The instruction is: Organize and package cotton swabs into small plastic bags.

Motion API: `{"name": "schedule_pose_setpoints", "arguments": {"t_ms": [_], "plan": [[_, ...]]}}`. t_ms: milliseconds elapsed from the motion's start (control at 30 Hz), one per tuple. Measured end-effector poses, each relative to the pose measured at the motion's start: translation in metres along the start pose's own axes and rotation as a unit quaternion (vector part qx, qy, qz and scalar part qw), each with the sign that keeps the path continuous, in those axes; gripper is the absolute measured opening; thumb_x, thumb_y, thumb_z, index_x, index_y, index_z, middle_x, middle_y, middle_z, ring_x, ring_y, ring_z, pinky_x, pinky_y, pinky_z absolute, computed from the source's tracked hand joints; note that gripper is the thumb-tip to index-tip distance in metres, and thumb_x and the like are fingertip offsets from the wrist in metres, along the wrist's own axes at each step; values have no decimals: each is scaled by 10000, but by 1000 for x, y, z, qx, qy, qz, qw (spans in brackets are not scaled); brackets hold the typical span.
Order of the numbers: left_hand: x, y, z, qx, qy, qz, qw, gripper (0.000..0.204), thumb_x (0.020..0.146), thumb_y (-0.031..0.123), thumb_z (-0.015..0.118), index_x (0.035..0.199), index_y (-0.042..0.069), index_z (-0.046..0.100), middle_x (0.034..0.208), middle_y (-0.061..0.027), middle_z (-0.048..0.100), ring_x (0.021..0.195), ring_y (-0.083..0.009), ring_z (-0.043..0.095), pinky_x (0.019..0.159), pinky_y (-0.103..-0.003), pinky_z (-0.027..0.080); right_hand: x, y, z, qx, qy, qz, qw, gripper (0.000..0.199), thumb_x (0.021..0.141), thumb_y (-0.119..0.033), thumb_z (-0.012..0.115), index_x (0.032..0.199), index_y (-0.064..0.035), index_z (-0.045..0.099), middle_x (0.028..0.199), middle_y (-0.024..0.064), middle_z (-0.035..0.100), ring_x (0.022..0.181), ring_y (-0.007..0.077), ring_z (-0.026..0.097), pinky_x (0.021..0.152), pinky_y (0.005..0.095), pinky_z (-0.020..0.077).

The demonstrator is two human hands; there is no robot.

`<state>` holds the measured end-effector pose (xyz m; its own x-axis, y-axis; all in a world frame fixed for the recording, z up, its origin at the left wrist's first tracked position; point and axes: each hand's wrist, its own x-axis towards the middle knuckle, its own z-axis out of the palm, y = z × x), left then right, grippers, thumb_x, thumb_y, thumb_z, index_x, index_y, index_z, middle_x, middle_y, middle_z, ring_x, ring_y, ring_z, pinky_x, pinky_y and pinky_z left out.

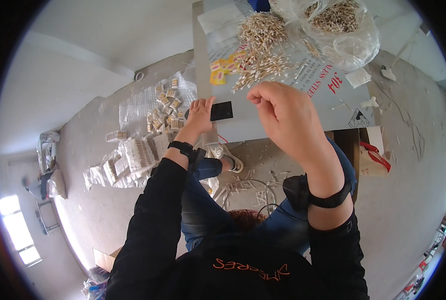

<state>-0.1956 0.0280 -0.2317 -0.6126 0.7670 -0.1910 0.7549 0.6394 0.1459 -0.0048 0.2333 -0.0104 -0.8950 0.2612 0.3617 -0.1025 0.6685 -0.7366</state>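
My left hand [199, 115] is at the left edge of the table, fingers stretched out and thumb raised. It lies right against a flat black rectangular object [222, 111], possibly a phone, and hides part of it. My right hand [281, 106] is over the table with its fingers curled inward; whatever they may hold is hidden. Just beyond it spreads a loose heap of cotton swabs [263, 67], with a taller pile [261, 32] behind. Small yellow packets or labels [218, 76] lie left of the swabs.
A clear plastic bag [360, 47] of swabs stands at the table's [248, 127] far right. On the floor to the left, bubble wrap [133, 110] bears several small packed boxes [165, 107], near stacked white packs [135, 155]. A paper bag [373, 155] with red handles sits below the table's right side.
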Motion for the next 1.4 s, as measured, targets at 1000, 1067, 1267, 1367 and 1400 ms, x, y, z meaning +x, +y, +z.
{"name": "schedule_pose_setpoints", "arguments": {"t_ms": [1000, 1067, 1267, 1367, 1400], "plan": [[-8, 42, 74, -104, 236, -83, 963, 662, 987, 374, 449, 1502, 32, 214, 1547, -183, 272, 1445, -335, 229, 1179, -467, 169, -1, 20, -21, 42, 69, 88, 993, 180, 842, 25, 543, 980, -31, 646, 838, 129, 679, 730, 252, 680, 666, 311, 513], [-4, 48, 74, -118, 262, -94, 953, 654, 990, 372, 442, 1502, 35, 216, 1546, -175, 277, 1445, -326, 231, 1181, -464, 168, -1, 25, -21, 67, 124, 105, 984, 177, 874, 17, 536, 1010, -21, 644, 864, 115, 688, 748, 195, 688, 682, 278, 512], [2, 66, 63, -93, 213, -132, 964, 593, 992, 345, 431, 1482, 49, 279, 1549, -131, 290, 1447, -280, 236, 1189, -435, 167, -10, 59, -9, 81, 117, 180, 973, 174, 877, 15, 548, 1020, -14, 643, 856, 110, 683, 778, 164, 675, 702, 271, 507], [2, 64, 63, -89, 214, -146, 962, 568, 986, 341, 443, 1458, 47, 332, 1540, -124, 310, 1442, -271, 248, 1190, -429, 168, -7, 92, 24, -49, 46, 233, 970, 155, 852, -51, 610, 1000, -34, 653, 894, 106, 687, 755, 217, 653, 708, 322, 509], [-1, 64, 65, -71, 205, -149, 965, 556, 983, 339, 446, 1447, 46, 357, 1537, -123, 317, 1439, -269, 253, 1190, -428, 170, -9, 109, 40, -57, 27, 253, 965, 148, 844, -83, 631, 982, -33, 654, 890, 106, 688, 760, 233, 651, 715, 333, 509]]}}
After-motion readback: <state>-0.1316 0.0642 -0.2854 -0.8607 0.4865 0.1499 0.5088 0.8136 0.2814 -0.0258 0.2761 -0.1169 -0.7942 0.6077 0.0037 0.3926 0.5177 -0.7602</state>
